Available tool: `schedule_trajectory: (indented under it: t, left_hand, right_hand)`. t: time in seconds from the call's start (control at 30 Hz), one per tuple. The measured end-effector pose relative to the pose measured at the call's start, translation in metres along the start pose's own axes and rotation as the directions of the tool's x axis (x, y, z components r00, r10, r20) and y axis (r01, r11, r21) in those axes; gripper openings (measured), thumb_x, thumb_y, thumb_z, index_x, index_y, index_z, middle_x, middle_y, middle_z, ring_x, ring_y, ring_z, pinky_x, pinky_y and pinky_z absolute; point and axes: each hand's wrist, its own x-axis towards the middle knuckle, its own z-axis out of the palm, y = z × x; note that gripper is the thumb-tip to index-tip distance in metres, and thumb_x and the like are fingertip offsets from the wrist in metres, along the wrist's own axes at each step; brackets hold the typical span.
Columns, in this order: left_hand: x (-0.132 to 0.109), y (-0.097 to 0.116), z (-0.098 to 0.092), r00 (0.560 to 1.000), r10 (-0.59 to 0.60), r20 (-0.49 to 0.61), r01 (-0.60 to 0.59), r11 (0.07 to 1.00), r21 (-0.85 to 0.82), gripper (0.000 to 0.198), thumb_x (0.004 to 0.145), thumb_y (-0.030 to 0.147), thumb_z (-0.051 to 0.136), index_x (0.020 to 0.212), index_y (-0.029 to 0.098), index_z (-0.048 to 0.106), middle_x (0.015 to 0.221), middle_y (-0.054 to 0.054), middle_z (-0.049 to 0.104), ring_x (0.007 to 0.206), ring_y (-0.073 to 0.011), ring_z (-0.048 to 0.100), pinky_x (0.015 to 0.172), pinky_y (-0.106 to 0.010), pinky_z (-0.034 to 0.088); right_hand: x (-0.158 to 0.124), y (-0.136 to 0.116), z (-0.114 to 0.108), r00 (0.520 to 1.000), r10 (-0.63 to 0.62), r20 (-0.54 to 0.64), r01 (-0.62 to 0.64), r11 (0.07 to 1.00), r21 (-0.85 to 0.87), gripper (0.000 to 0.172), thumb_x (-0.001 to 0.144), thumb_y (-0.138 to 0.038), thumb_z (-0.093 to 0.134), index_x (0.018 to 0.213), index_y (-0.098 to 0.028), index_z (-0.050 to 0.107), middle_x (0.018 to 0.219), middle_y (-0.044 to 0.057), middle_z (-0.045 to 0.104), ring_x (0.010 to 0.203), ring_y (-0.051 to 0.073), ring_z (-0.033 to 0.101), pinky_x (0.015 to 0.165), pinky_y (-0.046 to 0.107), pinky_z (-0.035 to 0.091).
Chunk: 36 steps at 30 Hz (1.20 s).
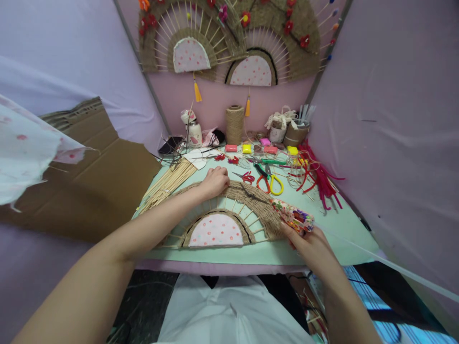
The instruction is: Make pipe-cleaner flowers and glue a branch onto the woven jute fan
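Observation:
A fan-shaped piece [267, 215] wound with brown twine lies on the table in front of me, thin sticks radiating from its half-round centre [215, 230] of white cloth with pink dots. My left hand [215, 181] rests at the fan's far edge, its fingers curled down; what they pinch, if anything, is hidden. In my right hand [308, 243] is a flower-patterned glue gun [292, 213], gripped at the fan's right end with its tip pointing left over the twine. A dark twig [251, 195] lies on the twine band just left of that tip.
Behind the fan lie scissors [275, 184], red-handled snips [247, 177] and colourful clay packs [246, 149]. A twine spool [234, 124] stands at the back. Thin sticks [168, 184] lie left, red strips [322, 181] right. Cardboard [89, 177] leans at the left; a white cord [387, 263] trails right.

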Motion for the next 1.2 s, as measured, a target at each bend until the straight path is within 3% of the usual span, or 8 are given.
schedule_trajectory:
  t: [0.67, 0.8, 1.0, 1.2]
  left_hand:
    - [-0.001, 0.000, 0.003, 1.000, -0.011, 0.025, 0.011, 1.000, 0.011, 0.022, 0.082, 0.022, 0.050, 0.081, 0.019, 0.071, 0.099, -0.011, 0.059, 0.099, -0.0251, 0.047, 0.082, -0.038, 0.034]
    - [-0.006, -0.007, -0.006, 0.999, -0.007, 0.031, 0.007, 1.000, -0.006, 0.026, 0.083, 0.022, 0.048, 0.094, 0.020, 0.071, 0.101, -0.011, 0.061, 0.099, -0.0245, 0.051, 0.085, -0.037, 0.036]
    - [-0.016, -0.028, -0.024, 0.992, -0.112, -0.064, 0.112, 0.994, -0.009, 0.032, 0.082, 0.015, 0.044, 0.102, 0.017, 0.069, 0.105, -0.010, 0.063, 0.101, -0.0231, 0.053, 0.090, -0.037, 0.039]
    - [-0.020, -0.003, -0.009, 0.997, 0.049, 0.056, -0.049, 0.999, -0.002, 0.030, 0.084, 0.016, 0.042, 0.100, 0.020, 0.068, 0.099, -0.009, 0.061, 0.095, -0.0218, 0.054, 0.083, -0.033, 0.040]
  right_hand:
    - [0.001, 0.005, 0.000, 1.000, 0.002, 0.004, -0.002, 1.000, -0.019, 0.032, 0.080, -0.045, 0.053, 0.088, -0.019, 0.072, 0.065, 0.004, 0.069, 0.081, 0.025, 0.066, 0.062, 0.029, 0.048]
    - [0.001, 0.008, 0.001, 1.000, 0.016, -0.005, -0.016, 1.000, -0.021, 0.033, 0.080, -0.045, 0.054, 0.091, -0.019, 0.072, 0.068, 0.004, 0.070, 0.081, 0.025, 0.066, 0.062, 0.029, 0.048]
    - [0.001, 0.012, 0.005, 1.000, 0.025, -0.013, -0.026, 1.000, -0.008, 0.033, 0.079, -0.046, 0.055, 0.094, -0.021, 0.072, 0.070, 0.003, 0.071, 0.080, 0.025, 0.067, 0.060, 0.029, 0.048]
    - [0.000, 0.011, 0.006, 1.000, 0.011, -0.001, -0.011, 1.000, -0.006, 0.034, 0.079, -0.046, 0.054, 0.094, -0.021, 0.071, 0.067, 0.003, 0.071, 0.080, 0.026, 0.067, 0.058, 0.030, 0.048]
